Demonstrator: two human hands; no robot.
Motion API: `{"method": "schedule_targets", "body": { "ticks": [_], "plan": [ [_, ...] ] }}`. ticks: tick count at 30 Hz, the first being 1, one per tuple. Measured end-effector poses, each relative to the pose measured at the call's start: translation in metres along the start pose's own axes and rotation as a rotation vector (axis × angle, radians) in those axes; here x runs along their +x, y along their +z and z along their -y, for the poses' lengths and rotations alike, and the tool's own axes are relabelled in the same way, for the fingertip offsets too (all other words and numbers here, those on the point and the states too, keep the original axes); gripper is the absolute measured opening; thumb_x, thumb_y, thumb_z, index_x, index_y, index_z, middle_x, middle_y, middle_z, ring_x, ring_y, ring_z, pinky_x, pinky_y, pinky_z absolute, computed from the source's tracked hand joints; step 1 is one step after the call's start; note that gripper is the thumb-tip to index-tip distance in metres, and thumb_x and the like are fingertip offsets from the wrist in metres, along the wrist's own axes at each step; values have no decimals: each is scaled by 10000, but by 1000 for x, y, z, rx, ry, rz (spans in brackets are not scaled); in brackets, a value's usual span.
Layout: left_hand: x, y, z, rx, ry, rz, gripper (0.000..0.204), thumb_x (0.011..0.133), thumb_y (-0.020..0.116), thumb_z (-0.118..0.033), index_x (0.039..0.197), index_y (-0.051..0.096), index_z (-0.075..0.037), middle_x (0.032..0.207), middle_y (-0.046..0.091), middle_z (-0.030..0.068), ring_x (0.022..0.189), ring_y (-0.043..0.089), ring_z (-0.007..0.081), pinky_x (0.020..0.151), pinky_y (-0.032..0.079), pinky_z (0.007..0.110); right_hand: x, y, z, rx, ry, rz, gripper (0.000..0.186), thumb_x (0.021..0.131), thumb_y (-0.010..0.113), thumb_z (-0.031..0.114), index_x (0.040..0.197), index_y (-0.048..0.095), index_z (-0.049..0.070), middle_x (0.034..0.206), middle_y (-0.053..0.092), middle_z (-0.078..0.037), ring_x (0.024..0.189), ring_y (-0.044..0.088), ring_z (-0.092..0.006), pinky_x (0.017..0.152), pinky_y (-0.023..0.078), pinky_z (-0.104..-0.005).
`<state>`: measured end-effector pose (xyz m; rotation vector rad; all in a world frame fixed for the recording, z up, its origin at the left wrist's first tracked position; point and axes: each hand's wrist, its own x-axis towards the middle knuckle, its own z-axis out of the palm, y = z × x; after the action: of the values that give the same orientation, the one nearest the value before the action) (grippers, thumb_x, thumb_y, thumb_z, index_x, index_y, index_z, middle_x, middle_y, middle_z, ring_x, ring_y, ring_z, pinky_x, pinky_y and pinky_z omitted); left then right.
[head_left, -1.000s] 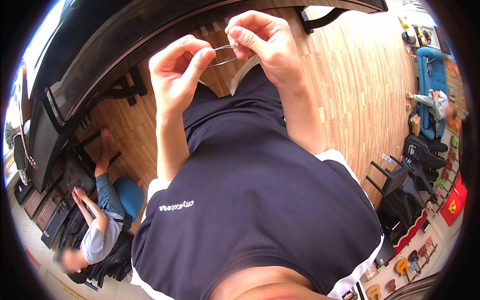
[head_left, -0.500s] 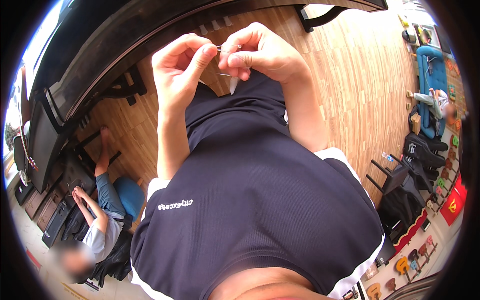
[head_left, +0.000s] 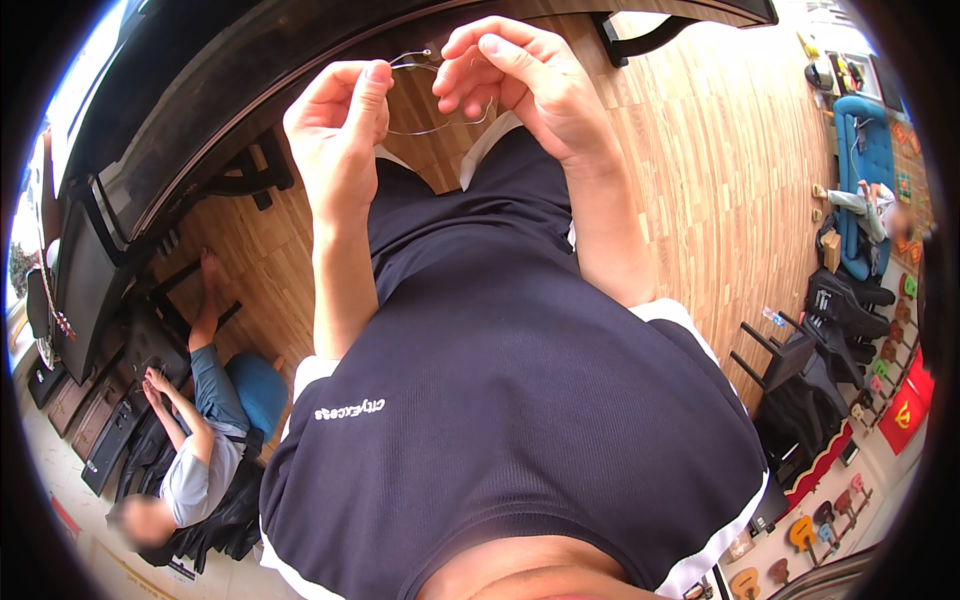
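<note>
My left hand is raised in front of me at the upper middle, its thumb and index finger pinched on a thin metal wire. The wire is bent round into a loose loop, and a small knob shows at one tip, which points toward my other hand. Across from it, my right hand has its fingers loosely curled and apart. One side of the loop runs below the gap between the hands to the right fingers. Whether it touches them I cannot tell.
A long black piano-like instrument curves along the far side and left. At lower left a person sits on a blue seat, hands together. Another person is on a blue sofa at right. Black chairs and small guitars line the right.
My hands have moved apart. The right hand has released its pinch and its fingers have spread, while the left keeps the wire. More of the wire loop now shows between them.
</note>
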<state>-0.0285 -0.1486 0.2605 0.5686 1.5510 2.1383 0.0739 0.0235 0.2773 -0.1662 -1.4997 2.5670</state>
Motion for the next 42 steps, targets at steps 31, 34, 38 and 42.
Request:
{"method": "schedule_targets", "body": {
  "ticks": [31,34,38,42],
  "plan": [
    [-1,-1,-4,27,103,30,230,877,666,45,1104,658,6,876,654,48,771,672,121,596,479,200,-1,10,-15,-131,-71,-229,96,937,629,99,949,651,7,771,679,-84,566,602,-106,484,444,-214],
    [-2,-3,-4,52,124,81,341,834,680,107,1156,645,2,944,649,53,803,675,129,642,517,208,-2,10,-12,-64,-48,-239,112,929,638,111,933,646,0,739,671,-90,552,612,-124,477,461,-231],
    [-6,1,-6,72,170,70,349,838,681,104,1169,657,-3,959,640,53,807,671,126,650,538,217,-3,11,-10,28,-26,-231,126,929,641,123,953,631,-1,732,667,-100,541,616,-131,468,467,-236],
    [-6,3,-4,182,252,83,346,838,682,102,1163,674,-15,955,633,53,794,665,118,670,560,226,-5,12,-11,42,-64,-249,133,933,636,121,970,617,-5,735,667,-108,536,618,-132,465,469,-237]
  ]
}}
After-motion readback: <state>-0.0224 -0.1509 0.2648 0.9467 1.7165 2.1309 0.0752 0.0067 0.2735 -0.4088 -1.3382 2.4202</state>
